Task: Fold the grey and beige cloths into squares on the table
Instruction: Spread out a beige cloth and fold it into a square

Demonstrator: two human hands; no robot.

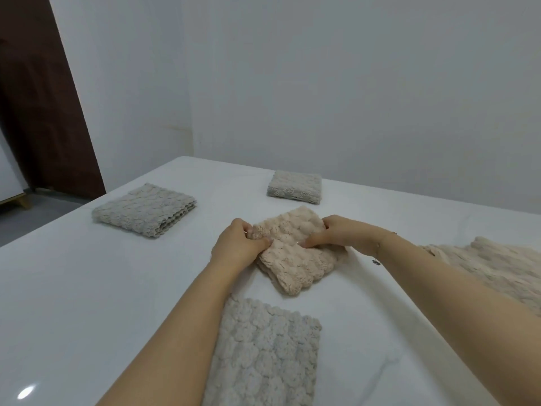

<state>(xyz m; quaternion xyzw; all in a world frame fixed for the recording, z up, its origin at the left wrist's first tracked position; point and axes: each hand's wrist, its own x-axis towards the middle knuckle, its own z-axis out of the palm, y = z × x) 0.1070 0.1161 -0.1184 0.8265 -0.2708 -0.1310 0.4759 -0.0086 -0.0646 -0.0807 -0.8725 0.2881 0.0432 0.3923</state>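
A fluffy beige cloth [289, 253], partly folded, lies mid-table. My left hand [240, 244] pinches its left edge and my right hand [330, 234] grips its right side, both pressed on the cloth. A folded grey cloth [145, 210] rests at the far left. Another small folded grey square [295, 186] lies at the back. A third grey cloth [266, 356] lies flat near me, partly under my left forearm. An unfolded beige cloth [497, 271] is spread at the right, partly behind my right forearm.
The white table [87, 303] runs to a pale wall at the back and right. Its left edge drops to a grey floor beside a dark brown door [41, 106]. A wooden furniture leg [20, 200] stands at the far left.
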